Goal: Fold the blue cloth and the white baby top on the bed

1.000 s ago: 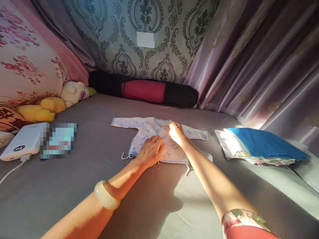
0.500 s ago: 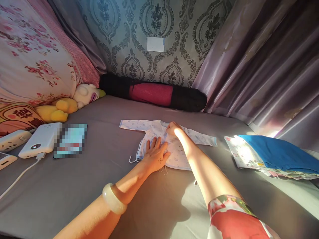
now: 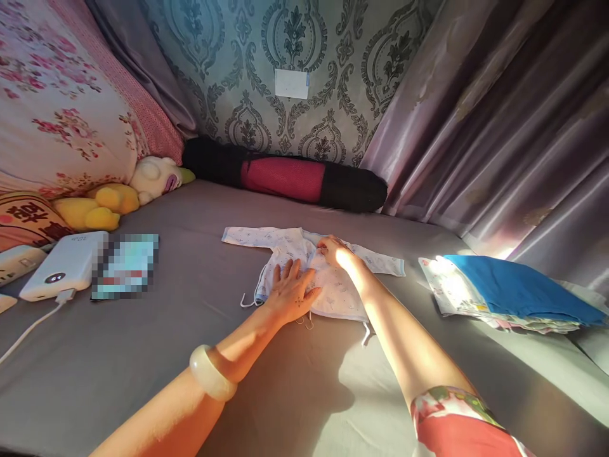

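Note:
A small white baby shirt with a faint print and pale blue trim lies spread on the grey bed sheet, both sleeves stretched outwards. My left hand lies flat on the shirt's left front, fingers spread, with nothing held. Near the neckline, my right hand is bent over the cloth, its fingers closed on the shirt's upper front; the fingertips are partly hidden. Thin white ties trail from the lower hem and the left side. A pale bangle circles my left wrist.
On the right lies a stack of folded clothes with a blue piece on top. A power bank with a white cable and a blurred flat item are at left. Behind are plush toys and a black and red roll.
The view has shifted slightly. My right hand has loosened and flattened somewhat near the neckline, and a tie now shows at the shirt's lower right hem. My left hand stays on the shirt.

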